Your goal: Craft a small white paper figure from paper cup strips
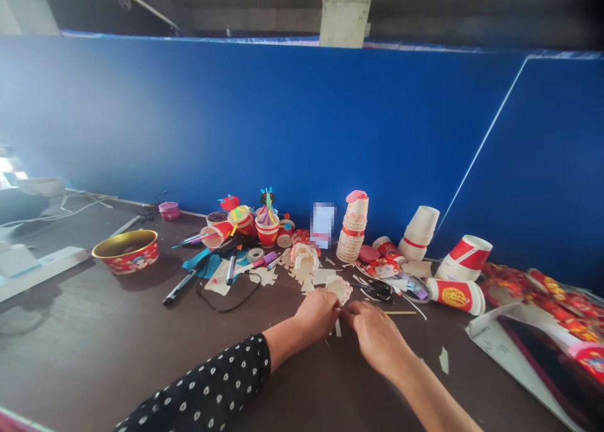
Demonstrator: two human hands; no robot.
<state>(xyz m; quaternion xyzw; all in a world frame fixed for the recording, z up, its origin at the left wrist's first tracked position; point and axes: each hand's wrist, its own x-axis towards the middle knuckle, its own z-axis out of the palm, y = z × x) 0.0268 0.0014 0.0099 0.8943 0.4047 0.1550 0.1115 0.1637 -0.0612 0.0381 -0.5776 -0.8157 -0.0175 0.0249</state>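
My left hand (319, 312) is closed at the near edge of a cut paper cup (338, 286), a whitish piece with a patterned, jagged rim. Close against it, my right hand (377, 332) has its thumb and forefinger pinched together near the same edge. What lies between the right fingertips is too small to make out. A thin white paper strip (338, 328) shows just below the fingertips. Black-handled scissors (379, 289) lie beyond my right hand. Behind the left hand rests another cut cup (306, 259), its petal-like flaps spread on the table.
Stacked paper cups (353, 231) stand near the blue partition (264, 117), with more cups (455, 295) at the right. A red bowl (129, 256), markers (231, 270) and white tape (255, 254) are on the left. A dark tablet (557, 363) lies at the lower right.
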